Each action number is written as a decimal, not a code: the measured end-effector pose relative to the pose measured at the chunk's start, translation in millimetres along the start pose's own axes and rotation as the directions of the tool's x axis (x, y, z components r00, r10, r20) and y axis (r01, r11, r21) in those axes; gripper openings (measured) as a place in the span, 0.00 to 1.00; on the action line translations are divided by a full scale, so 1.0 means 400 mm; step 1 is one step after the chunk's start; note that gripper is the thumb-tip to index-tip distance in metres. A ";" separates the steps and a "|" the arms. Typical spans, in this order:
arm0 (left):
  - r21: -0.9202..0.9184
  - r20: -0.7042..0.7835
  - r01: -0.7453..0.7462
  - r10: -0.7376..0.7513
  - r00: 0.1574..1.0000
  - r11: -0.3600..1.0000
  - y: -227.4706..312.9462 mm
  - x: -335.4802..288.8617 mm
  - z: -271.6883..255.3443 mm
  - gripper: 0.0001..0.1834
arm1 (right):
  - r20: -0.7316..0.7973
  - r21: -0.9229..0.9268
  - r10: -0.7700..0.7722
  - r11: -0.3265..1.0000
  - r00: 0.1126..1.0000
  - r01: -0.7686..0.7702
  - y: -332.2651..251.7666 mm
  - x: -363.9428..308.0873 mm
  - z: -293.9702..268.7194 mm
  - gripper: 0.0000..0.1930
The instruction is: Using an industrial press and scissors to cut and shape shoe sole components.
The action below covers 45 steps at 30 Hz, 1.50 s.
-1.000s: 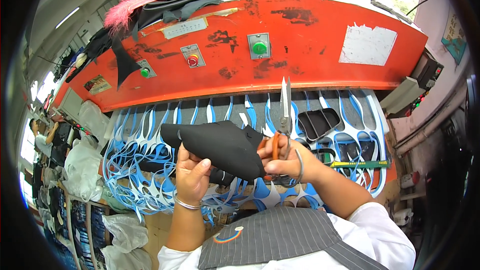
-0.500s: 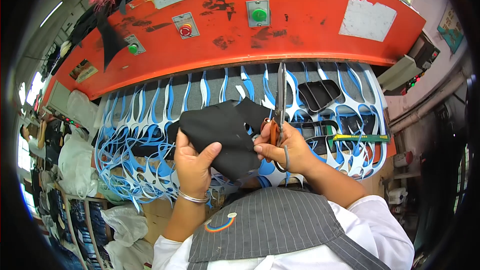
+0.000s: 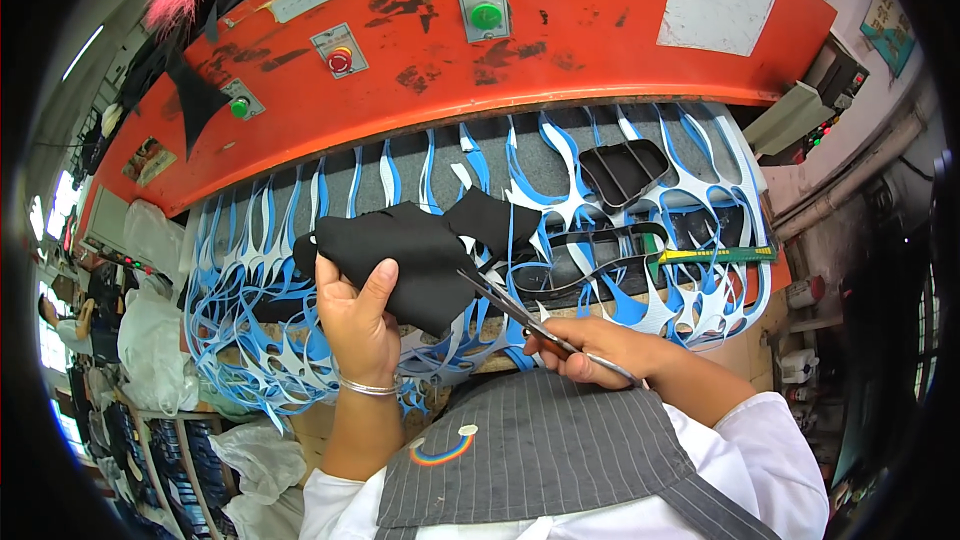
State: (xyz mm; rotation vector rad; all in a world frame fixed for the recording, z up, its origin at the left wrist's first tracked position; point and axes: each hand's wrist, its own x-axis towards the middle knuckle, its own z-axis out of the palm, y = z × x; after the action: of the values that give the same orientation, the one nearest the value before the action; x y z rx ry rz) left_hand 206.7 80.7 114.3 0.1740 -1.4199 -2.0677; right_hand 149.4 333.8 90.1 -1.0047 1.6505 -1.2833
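My left hand (image 3: 358,330) pinches the lower left edge of a black sheet (image 3: 405,265), thumb on top and the fingers underneath. The sheet looks like fabric or thin foam and has an uneven outline, with a narrower part stretching right. In my right hand (image 3: 600,352) is a pair of metal scissors (image 3: 508,310), its handles in my grip. The blades point up and left, slightly parted, with their tips by the sheet's lower right edge. Whether the tips touch the sheet, I cannot tell.
Blue and white cut-out webbing (image 3: 290,310) covers the grey machine bed. Black die frames (image 3: 625,175) lie right of the sheet, near a green and yellow tool (image 3: 715,254). Beyond stands a red machine beam (image 3: 560,60) with buttons. White plastic bags (image 3: 160,345) hang left.
The scissors have swung from upright, beside the sheet, to slanting left toward its edge, and my right hand has moved down and right. My left hand and the sheet have shifted left.
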 end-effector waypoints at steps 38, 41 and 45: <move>-0.017 -0.040 0.121 -0.122 0.992 0.993 -0.027 -0.006 0.003 0.23 | -0.225 -0.112 0.119 0.983 0.967 -0.147 0.019 0.068 0.054 0.35; -0.010 -0.048 0.142 -0.142 0.989 0.990 -0.027 -0.003 0.003 0.22 | -0.274 -0.105 0.046 0.991 0.961 -0.078 0.031 0.071 0.064 0.34; -0.026 -0.055 0.135 -0.137 0.989 0.990 -0.041 -0.002 -0.003 0.21 | -0.262 -0.107 0.050 0.991 0.964 -0.081 0.048 0.069 0.074 0.33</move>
State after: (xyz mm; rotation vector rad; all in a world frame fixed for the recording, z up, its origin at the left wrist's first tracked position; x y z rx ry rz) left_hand 201.0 84.0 99.4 0.3259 -1.3842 -2.1697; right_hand 164.3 301.5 62.9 -0.8704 1.9609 -1.3302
